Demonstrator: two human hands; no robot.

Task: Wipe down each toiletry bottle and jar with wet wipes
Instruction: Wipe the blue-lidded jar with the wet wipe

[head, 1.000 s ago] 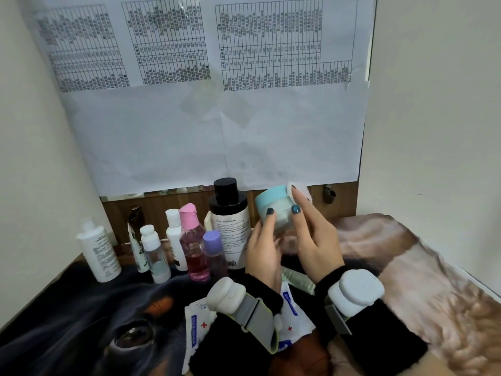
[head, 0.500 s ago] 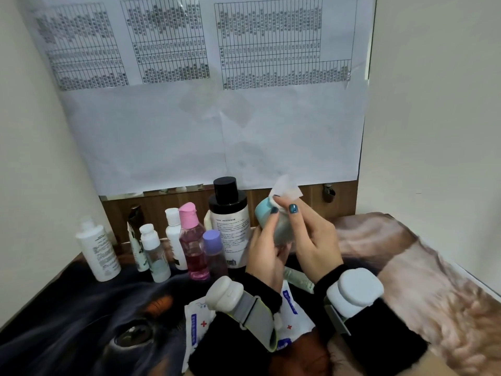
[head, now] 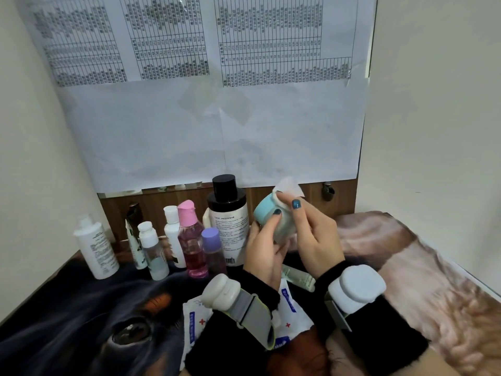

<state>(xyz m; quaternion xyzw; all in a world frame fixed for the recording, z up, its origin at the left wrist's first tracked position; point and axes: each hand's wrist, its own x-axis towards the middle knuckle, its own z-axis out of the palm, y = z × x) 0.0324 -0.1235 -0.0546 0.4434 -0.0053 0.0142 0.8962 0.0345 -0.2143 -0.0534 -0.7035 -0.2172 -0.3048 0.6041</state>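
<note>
A small frosted jar with a light blue lid [head: 267, 213] is held up above the surface, tilted with its lid to the upper left. My left hand [head: 264, 249] grips the jar from below and the side. My right hand [head: 311, 234] presses a white wet wipe [head: 288, 187] against the lid and the jar's right side. Behind and left stand a big bottle with a black cap [head: 229, 221], a pink bottle [head: 191, 237], a purple-capped bottle [head: 212, 249], two small white-capped bottles [head: 151, 249] [head: 173, 234], and a white bottle [head: 95, 248] at far left.
A wet wipe packet [head: 193, 318] with blue print lies on the dog-print cloth [head: 81, 316] under my wrists. A pale green tube [head: 298, 279] lies between my forearms. A dark tube [head: 134, 234] leans by the wooden back panel. Walls close in left and right.
The jar has tipped from upright so its lid faces upper left, and my right hand has brought the wipe up over the lid. The bottles have not moved.
</note>
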